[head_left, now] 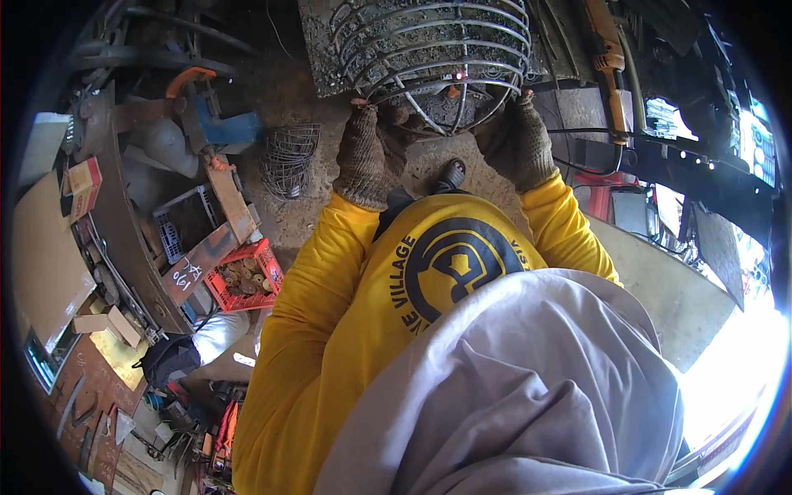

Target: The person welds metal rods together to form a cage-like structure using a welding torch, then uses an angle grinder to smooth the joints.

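Observation:
A rounded cage of bent metal rods (433, 54) fills the top middle, its curved bars joined by upright rods. My left hand (369, 153), in a worn brown knit glove, grips the near left edge of the cage. At its near right edge my right hand (524, 136), gloved the same way, also grips the cage. Both thumbs lie along the rods, and the other fingers are partly hidden. Under and behind the cage lies a grey, speckled work surface (322, 41). A small bright reddish spot glows on one of the rods.
An orange power tool (610, 62) with a cable lies at the right. On the floor at left sits a smaller wire bundle (290, 161). A red crate (216, 285) holds several round discs. Beside it are a blue-and-orange tool (219, 124) and cardboard (49, 272).

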### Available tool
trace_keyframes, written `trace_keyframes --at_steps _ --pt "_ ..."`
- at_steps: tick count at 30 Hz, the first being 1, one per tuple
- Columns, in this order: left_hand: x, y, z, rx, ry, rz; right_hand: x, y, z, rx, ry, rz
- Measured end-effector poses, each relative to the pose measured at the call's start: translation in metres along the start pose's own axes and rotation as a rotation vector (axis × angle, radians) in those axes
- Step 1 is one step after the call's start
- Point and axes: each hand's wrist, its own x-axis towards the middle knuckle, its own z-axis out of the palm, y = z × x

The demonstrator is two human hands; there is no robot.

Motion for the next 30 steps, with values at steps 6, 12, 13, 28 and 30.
trace_keyframes --at_steps 6,12,13,28,30 --pt "0.003 0.001 -0.009 -0.002 0.046 -0.031 0.002 0.008 0.022 -0.141 0.016 -0.041" --pt "0.002 0.004 -0.005 -0.025 -0.015 -0.032 0.006 0.009 0.026 -0.042 -0.070 -0.021" --pt "0.002 0.005 -0.005 -0.009 -0.032 -0.044 0.007 0.005 0.012 0.051 -0.240 0.029" --pt "0.000 0.007 0.001 0.033 -0.123 -0.015 0.007 0.006 -0.005 -0.146 0.073 -0.117" --pt "-0.005 0.009 0.008 0.058 -0.074 -0.058 0.006 0.007 -0.001 -0.142 0.057 -0.110"
